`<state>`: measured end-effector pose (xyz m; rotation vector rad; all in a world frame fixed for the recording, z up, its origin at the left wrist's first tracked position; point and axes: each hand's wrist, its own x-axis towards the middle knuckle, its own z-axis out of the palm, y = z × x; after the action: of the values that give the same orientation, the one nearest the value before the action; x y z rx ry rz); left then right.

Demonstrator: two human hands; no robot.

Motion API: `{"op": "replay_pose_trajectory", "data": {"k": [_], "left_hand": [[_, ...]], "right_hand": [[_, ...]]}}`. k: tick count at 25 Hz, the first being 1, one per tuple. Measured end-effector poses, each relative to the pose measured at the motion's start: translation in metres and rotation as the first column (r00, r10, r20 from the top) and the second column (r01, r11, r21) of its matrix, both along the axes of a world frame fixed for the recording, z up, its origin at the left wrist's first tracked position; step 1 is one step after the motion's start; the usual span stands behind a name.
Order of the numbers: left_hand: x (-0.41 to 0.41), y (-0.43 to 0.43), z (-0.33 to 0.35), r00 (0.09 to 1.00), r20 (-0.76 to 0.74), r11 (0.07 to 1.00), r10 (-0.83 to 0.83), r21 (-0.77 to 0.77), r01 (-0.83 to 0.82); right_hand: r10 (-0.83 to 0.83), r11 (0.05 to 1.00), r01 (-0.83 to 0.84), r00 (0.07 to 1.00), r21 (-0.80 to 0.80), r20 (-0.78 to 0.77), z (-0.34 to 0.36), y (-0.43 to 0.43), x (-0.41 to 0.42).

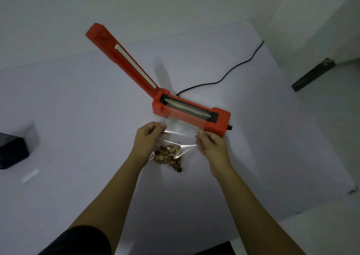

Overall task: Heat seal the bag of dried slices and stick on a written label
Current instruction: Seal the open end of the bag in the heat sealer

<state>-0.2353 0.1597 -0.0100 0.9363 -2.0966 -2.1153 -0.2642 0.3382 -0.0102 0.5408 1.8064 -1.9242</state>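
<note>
A clear plastic bag (180, 138) with brown dried slices (169, 156) heaped at its bottom lies on the white table (78, 118). My left hand (149, 138) pinches the bag's top left corner, and my right hand (209, 144) pinches its top right corner. The bag's open top edge lies over the front of the red heat sealer (191, 111). The sealer's red arm (120, 57) is lifted up and back, leaving the sealing strip bare.
A black power cord (231, 69) runs from the sealer's back toward the far right table edge. A dark box (11, 150) sits at the left edge, with a small white paper label (30, 175) in front of it.
</note>
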Motion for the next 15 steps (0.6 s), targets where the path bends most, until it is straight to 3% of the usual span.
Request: {"op": "replay_pose_trajectory", "data": {"k": [15], "left_hand": [[-0.008,0.008,0.0,0.998,0.025,0.998,0.065,0.005,-0.065]], "right_hand": [[-0.001,1.0,0.001,1.0,0.024,0.001,0.012,0.006,-0.005]]}}
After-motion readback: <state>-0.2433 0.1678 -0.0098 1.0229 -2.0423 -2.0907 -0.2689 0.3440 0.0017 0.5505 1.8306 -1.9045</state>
